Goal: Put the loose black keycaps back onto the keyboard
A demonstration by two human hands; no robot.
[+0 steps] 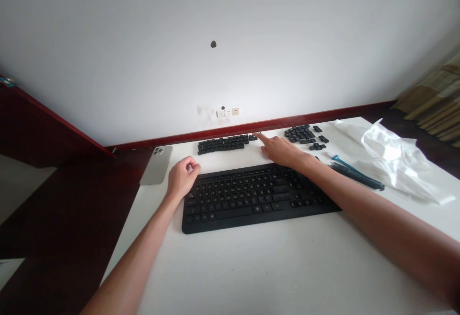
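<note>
A black keyboard (240,195) lies at a slight slant on the white table. At its upper left corner is my left hand (182,177), with fingers curled and the thumb meeting the index finger; nothing shows in them. My right hand (278,149) reaches over the keyboard's right part, its index finger stretched out to the end of a row of loose black keycaps (223,145). The fingertip touches or nearly touches a small keycap (253,137). My right forearm covers part of the number pad. Farther right lies a second group of keycaps (300,134), with several stray ones beside it.
A phone (157,165) lies at the table's left edge. On the right are a blue-handled tool (347,164), a dark strip (357,176) and a crumpled white plastic bag (398,157). Behind the table (230,267) stands a wall with sockets (228,112). A curtain (431,99) hangs at right.
</note>
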